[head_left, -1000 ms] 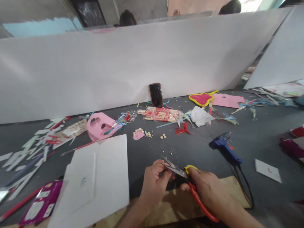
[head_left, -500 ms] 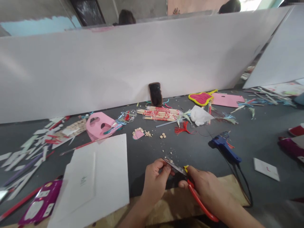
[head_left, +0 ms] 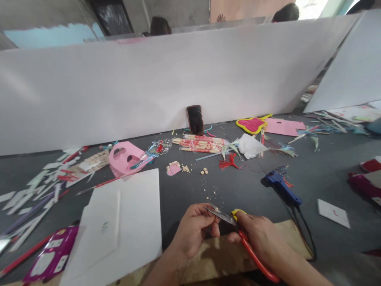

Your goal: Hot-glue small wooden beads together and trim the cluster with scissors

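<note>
My right hand [head_left: 258, 238] grips red and yellow handled scissors [head_left: 238, 230] low in the middle of the view, blades pointing left. My left hand [head_left: 193, 230] is closed in a pinch at the blade tips, holding something too small to make out. Both hands hover over a brown cardboard sheet [head_left: 285, 238] at the near table edge. Small beige crumbs [head_left: 212, 194] lie on the dark table just beyond the hands.
A blue glue gun [head_left: 281, 184] with a black cord lies to the right. White paper sheets [head_left: 125, 222] lie to the left, a pink cut-out [head_left: 125, 157] and a stick bundle [head_left: 201, 143] behind. A phone [head_left: 195, 119] leans on the white partition [head_left: 149, 87]. Other people's heads show beyond it.
The scissors blades have closed a little and both hands have shifted slightly toward me. The view tilted down a touch.
</note>
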Demonstrator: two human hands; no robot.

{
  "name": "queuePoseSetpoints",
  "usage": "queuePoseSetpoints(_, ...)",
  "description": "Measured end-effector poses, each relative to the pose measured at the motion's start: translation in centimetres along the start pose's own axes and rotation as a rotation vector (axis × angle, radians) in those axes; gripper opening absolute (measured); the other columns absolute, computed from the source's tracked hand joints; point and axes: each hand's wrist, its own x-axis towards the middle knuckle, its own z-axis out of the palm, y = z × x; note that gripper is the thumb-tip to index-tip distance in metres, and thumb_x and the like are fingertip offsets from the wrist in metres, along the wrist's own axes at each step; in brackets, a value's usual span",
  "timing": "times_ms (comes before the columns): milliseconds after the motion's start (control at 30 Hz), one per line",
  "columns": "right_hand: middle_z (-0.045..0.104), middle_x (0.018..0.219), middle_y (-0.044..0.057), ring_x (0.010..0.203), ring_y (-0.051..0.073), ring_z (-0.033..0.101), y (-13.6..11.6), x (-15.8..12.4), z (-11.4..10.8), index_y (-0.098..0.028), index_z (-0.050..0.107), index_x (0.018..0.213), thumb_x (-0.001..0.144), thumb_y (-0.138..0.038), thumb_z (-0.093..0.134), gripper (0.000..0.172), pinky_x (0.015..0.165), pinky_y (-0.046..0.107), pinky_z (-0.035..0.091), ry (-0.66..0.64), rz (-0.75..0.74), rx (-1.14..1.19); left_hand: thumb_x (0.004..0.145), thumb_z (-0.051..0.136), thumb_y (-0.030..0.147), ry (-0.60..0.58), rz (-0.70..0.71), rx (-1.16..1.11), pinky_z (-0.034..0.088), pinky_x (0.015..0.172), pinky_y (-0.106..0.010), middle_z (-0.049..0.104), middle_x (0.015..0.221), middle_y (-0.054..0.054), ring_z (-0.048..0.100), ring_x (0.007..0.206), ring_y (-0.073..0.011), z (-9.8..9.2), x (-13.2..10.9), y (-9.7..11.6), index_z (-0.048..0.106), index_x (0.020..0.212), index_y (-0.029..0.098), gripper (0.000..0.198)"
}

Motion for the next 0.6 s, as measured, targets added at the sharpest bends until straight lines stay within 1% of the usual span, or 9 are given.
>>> queuePoseSetpoints(67,0.069,0.063,0.002,0.060,0.024,0.068,0.0,0.0,0.3,-0.023,0.048,0.081,0.089,-0.033,0.051,0.014,0.048,0.027,0.028,0.004,0.015,-0.021,0.070,0.065,0.033,0.049,0.029,0.081,0.038,0.054,-0.023,0.058,0.047,-0.001,0.051,0.046,-0.0111,0.2,-0.1,-0.1,0.062,0.060,0.013,0.022)
queuePoseSetpoints(100,0.069,0.062,0.002,0.059,0.024,0.069,-0.1,0.0,0.3,-0.023,0.047,0.080,0.090,-0.035,0.049,0.016,0.047,0.027,0.027,0.009,0.025,-0.033,0.075,0.063,0.034,0.085,0.072,0.175,0.040,0.057,-0.024,0.061,0.052,-0.002,0.053,0.051,-0.0126,0.3,-0.1,-0.2,0.063,0.063,0.014,0.023)
queuePoseSetpoints(167,0.070,0.063,0.003,0.059,0.025,0.069,-0.3,0.1,0.2,-0.023,0.046,0.079,0.092,-0.038,0.046,0.020,0.047,0.027,0.027,0.025,0.046,-0.058,0.082,0.057,0.035,0.166,0.203,0.439,0.042,0.064,-0.026,0.066,0.066,-0.004,0.058,0.063,-0.0162,0.3,-0.1,-0.4,0.065,0.072,0.014,0.024)
queuePoseSetpoints(233,0.071,0.064,0.005,0.059,0.026,0.069,-0.6,0.1,0.0,-0.023,0.046,0.078,0.092,-0.041,0.043,0.023,0.046,0.028,0.027,0.039,0.066,-0.079,0.086,0.052,0.032,0.249,0.345,0.714,0.043,0.068,-0.028,0.068,0.077,-0.006,0.060,0.074,-0.0191,0.2,-0.2,-0.6,0.066,0.077,0.016,0.023)
queuePoseSetpoints(267,0.071,0.065,0.005,0.059,0.027,0.069,-0.8,0.1,-0.2,-0.023,0.046,0.078,0.092,-0.043,0.043,0.024,0.046,0.028,0.027,0.041,0.075,-0.089,0.087,0.050,0.030,0.279,0.421,0.826,0.043,0.070,-0.029,0.067,0.078,-0.006,0.059,0.077,-0.0197,0.1,-0.2,-0.7,0.066,0.077,0.016,0.023)
queuePoseSetpoints(333,0.071,0.066,0.006,0.058,0.027,0.069,-0.9,0.1,-0.3,-0.023,0.046,0.078,0.092,-0.044,0.042,0.026,0.045,0.028,0.026,0.038,0.081,-0.103,0.089,0.046,0.025,0.301,0.563,0.983,0.042,0.077,-0.031,0.065,0.073,-0.005,0.058,0.076,-0.0190,-0.1,-0.2,-0.9,0.065,0.072,0.018,0.027)
queuePoseSetpoints(400,0.072,0.067,0.007,0.058,0.027,0.069,-0.9,0.1,-0.3,-0.022,0.047,0.080,0.092,-0.044,0.042,0.025,0.045,0.029,0.026,0.036,0.074,-0.121,0.090,0.043,0.020,0.288,0.675,1.068,0.040,0.084,-0.034,0.062,0.066,-0.002,0.055,0.068,-0.0165,-0.2,-0.2,-1.0,0.063,0.068,0.018,0.030)
queuePoseSetpoints(467,0.072,0.066,0.006,0.059,0.028,0.070,-0.7,0.1,0.1,-0.021,0.049,0.083,0.092,-0.040,0.042,0.022,0.045,0.029,0.026,0.030,0.057,-0.146,0.090,0.042,0.018,0.278,0.735,1.095,0.039,0.088,-0.036,0.061,0.063,-0.001,0.052,0.063,-0.0145,-0.2,-0.2,-1.1,0.061,0.067,0.018,0.030)
queuePoseSetpoints(600,0.071,0.062,0.004,0.057,0.027,0.070,-0.3,0.1,0.8,-0.021,0.050,0.083,0.093,-0.037,0.044,0.019,0.044,0.029,0.023,0.002,0.051,-0.176,0.090,0.043,0.017,0.270,0.731,1.093,0.040,0.086,-0.035,0.060,0.061,-0.001,0.053,0.063,-0.0143,-0.1,-0.3,-1.1,0.060,0.065,0.018,0.030)
